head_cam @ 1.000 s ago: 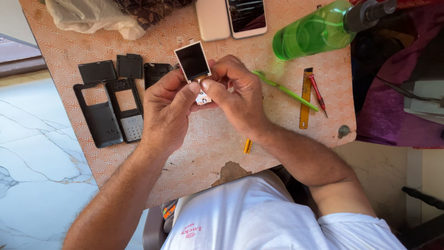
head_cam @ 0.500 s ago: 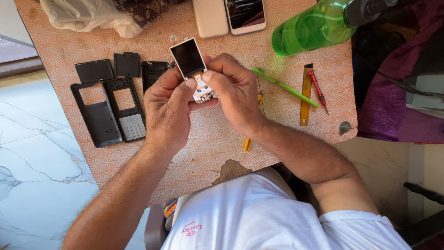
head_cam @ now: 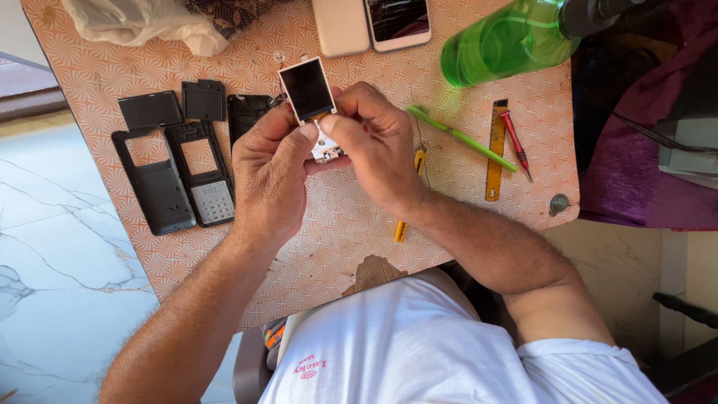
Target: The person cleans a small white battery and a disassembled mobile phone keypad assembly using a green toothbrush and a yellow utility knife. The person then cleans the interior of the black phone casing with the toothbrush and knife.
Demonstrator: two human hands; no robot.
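Note:
Both of my hands hold a small phone circuit board (head_cam: pixel 327 148) above an orange patterned table (head_cam: pixel 329 232). A small dark display screen (head_cam: pixel 307 90) with a white frame sticks up from the board's far end. My left hand (head_cam: pixel 271 173) grips the board from the left, thumb and forefinger pinched near the screen's base. My right hand (head_cam: pixel 374 142) pinches the same spot from the right. Most of the board is hidden by my fingers.
Black phone housing parts (head_cam: pixel 157 179) and a keypad frame (head_cam: pixel 203 173) lie left of my hands. A green bottle (head_cam: pixel 508 41), green stick (head_cam: pixel 460 137), yellow tool (head_cam: pixel 494 150) and red screwdriver (head_cam: pixel 517 142) lie right. Two phones (head_cam: pixel 396 21) and a plastic bag (head_cam: pixel 138 21) sit at the far edge.
My hands have stayed in the same place with the board. The screen has tilted slightly and my fingertips have shifted closer to its base.

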